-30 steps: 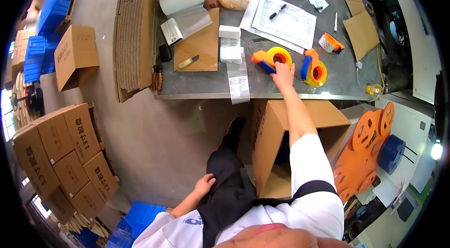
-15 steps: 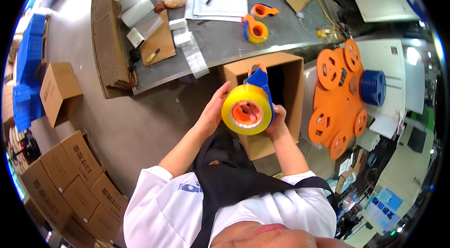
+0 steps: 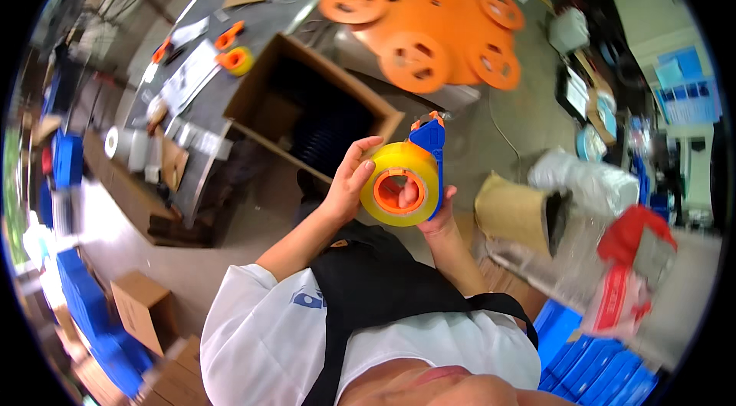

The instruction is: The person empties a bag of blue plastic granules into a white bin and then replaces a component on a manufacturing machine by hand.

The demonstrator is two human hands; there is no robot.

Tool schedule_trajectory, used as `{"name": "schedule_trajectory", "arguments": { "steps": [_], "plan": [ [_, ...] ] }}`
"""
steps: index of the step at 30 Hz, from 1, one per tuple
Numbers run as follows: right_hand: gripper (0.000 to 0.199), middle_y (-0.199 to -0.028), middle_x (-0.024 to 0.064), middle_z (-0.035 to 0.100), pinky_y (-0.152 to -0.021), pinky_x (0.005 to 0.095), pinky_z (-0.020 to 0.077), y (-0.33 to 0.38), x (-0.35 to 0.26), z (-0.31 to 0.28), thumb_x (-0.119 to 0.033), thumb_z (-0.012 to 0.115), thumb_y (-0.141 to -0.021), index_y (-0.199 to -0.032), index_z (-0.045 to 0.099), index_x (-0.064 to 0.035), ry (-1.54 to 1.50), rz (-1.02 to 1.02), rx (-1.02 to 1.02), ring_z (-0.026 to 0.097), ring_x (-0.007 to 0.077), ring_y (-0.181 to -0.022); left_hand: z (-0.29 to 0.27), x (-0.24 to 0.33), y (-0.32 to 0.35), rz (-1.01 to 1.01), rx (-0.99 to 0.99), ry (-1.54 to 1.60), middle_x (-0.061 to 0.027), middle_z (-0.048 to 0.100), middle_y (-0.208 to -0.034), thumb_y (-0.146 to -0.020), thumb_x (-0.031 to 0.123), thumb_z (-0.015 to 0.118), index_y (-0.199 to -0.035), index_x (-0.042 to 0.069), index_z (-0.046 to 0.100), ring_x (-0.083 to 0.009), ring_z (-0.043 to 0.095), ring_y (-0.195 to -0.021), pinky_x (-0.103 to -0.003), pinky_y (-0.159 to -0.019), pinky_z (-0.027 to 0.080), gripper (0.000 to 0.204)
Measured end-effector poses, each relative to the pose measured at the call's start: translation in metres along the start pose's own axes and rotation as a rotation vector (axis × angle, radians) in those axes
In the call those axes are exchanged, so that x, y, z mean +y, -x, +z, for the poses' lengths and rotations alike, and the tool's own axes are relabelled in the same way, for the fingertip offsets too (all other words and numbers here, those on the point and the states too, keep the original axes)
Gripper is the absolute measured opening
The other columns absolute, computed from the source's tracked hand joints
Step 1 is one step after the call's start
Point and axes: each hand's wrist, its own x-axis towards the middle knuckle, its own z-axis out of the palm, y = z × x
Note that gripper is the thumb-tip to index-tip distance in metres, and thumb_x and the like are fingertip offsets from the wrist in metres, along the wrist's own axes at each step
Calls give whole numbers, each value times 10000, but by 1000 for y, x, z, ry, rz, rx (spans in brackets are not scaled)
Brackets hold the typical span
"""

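I have a tape dispenser [image 3: 411, 157] with a wide yellow roll and a blue and orange frame in front of my chest. My right hand [image 3: 435, 220] holds it from behind and the right, and some of its fingers show through the orange core. On the roll's left edge rests my left hand [image 3: 345, 190], its fingers stretched and apart, the thumb against the tape. Just beyond the dispenser stands an open carton [image 3: 356, 85]. Dark blue ribbed round pieces [image 3: 326, 138] lie inside it, partly in shadow.
Beyond the carton is an orange rack with round discs [image 3: 441, 19]. A grey worktable [image 3: 264, 15] at far left bears papers [image 3: 188, 78] and another tape dispenser [image 3: 238, 61]. A brown sack [image 3: 510, 210] and plastic bags [image 3: 586, 180] are at right; blue crates [image 3: 598, 364] sit lower right.
My view has swung to the right; worktable and carton now appear farther left, and the sack and bags have come in. The dispenser stays in my right hand, slightly turned.
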Motion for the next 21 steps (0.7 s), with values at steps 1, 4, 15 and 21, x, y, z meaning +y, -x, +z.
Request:
{"name": "schedule_trajectory", "arguments": {
  "steps": [1,4,15,21],
  "plan": [
    [722,-838,123,602,-663,309,491,25,-18,-7,-541,648,-716,-1162,472,-2,18,-81,-3,588,205,-718,22,-10,-11,-42,-75,3,-101,545,-1102,-905,265,506,-1281,43,336,-160,518,-1030,-291,-919,391,469],
    [665,-805,123,616,-621,285,492,81,-86,3,-487,697,-700,-1091,514,18,307,-272,169,602,185,-682,71,-41,-56,-145,-360,-212,-150,422,-1281,-860,468,501,-1343,33,258,-222,417,-1193,-353,-1002,310,694],
    [561,-828,-1,583,-686,232,429,142,-299,-57,-301,817,-574,-990,573,-14,1101,-157,563,520,71,-747,226,-87,-240,-441,-603,-589,-64,591,-955,-877,444,489,-1082,-15,562,-137,530,-915,-285,-827,406,508],
    [498,-833,2,579,-704,242,425,119,-436,-77,-254,809,-592,-964,583,-12,1084,-134,686,528,83,-766,300,-138,-377,-534,-626,-543,-23,592,-829,-855,224,598,-899,-9,629,-106,521,-782,-249,-732,419,240]
  ]
}}
